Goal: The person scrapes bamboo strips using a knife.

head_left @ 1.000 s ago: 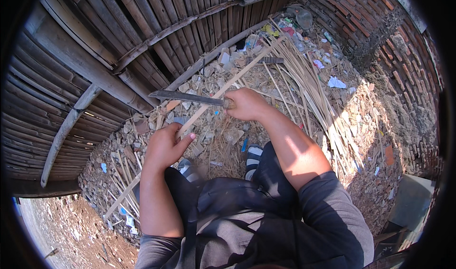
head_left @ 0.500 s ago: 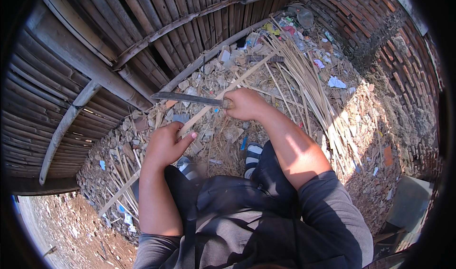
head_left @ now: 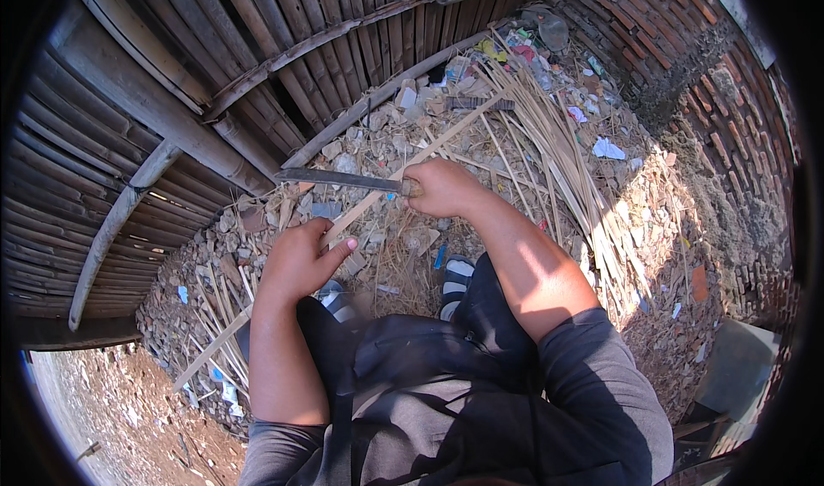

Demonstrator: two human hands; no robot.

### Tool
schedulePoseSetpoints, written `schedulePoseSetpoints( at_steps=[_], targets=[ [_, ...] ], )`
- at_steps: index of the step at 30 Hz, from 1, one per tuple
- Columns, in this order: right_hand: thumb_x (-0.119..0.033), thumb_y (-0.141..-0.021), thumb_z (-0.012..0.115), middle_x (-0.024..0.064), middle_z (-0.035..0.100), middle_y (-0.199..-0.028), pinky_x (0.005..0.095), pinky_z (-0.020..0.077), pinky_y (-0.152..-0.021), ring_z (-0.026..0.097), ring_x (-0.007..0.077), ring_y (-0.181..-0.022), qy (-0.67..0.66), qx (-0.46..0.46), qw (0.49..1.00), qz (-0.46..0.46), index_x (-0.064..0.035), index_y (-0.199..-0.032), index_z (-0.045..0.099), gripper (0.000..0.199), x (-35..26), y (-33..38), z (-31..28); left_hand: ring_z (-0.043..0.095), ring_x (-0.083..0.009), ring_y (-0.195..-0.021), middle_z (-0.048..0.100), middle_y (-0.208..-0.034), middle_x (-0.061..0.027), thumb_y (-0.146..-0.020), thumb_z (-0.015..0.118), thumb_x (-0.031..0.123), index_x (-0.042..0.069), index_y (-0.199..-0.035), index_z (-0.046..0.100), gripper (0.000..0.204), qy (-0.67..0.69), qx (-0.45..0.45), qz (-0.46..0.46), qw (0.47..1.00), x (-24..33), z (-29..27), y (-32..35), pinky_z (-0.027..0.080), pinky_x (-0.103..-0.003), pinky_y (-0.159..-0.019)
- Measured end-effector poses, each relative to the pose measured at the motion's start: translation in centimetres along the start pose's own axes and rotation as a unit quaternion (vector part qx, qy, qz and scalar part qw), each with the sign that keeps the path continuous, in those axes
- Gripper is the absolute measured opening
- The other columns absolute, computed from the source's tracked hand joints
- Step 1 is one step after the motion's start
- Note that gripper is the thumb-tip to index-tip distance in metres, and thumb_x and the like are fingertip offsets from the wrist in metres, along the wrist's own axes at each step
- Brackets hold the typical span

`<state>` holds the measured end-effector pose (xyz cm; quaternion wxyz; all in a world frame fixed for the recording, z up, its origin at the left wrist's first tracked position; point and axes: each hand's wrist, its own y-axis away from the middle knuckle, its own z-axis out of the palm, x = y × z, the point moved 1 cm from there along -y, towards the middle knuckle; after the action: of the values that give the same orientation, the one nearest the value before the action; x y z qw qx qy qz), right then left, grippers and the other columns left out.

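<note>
My left hand is closed round a long, flat bamboo strip. The strip slants from the lower left, under my left forearm, up to the far right. In my right hand is the handle of a machete, its dark blade pointing left. The blade lies across the strip just beyond my left hand; whether its edge bites into the bamboo I cannot tell. My right fingers are mostly hidden behind the back of the hand.
A pile of bamboo strips lies to the right, with more strips at the lower left. Rubble and litter cover the ground round my feet. A bamboo wall stands at the far left, a brick wall at the right.
</note>
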<state>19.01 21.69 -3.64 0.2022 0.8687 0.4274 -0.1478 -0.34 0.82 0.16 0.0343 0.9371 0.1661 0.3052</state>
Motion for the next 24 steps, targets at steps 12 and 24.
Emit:
schedulePoseSetpoints(
  at_steps=[12, 24],
  targets=[
    [-0.031, -0.083, 0.079, 0.019, 0.074, -0.107, 0.0513, 0.0555, -0.091, 0.07, 0.0391, -0.106, -0.004, -0.01, 1.0, 0.0, -0.01, -0.114, 0.073, 0.037, -0.08, -0.08, 0.16, 0.072, -0.0426, -0.079, 0.07, -0.076, -0.0211, -0.089, 0.075, 0.054, 0.001, -0.101, 0.073, 0.055, -0.011, -0.002, 0.004, 1.0, 0.07, 0.03, 0.05, 0.056, -0.051, -0.074],
    [-0.031, -0.082, 0.08, 0.0184, 0.074, -0.109, 0.0505, 0.0552, -0.092, 0.07, 0.0387, -0.107, -0.009, -0.007, 1.0, 0.002, -0.0113, -0.116, 0.073, 0.04, -0.14, 0.05, 0.03, 0.071, -0.0424, -0.08, 0.07, -0.082, -0.0228, -0.09, 0.076, 0.052, 0.0, -0.104, 0.072, 0.054, -0.009, -0.023, -0.007, 1.0, 0.47, -0.17, 0.07, 0.054, -0.049, -0.073]
  ],
)
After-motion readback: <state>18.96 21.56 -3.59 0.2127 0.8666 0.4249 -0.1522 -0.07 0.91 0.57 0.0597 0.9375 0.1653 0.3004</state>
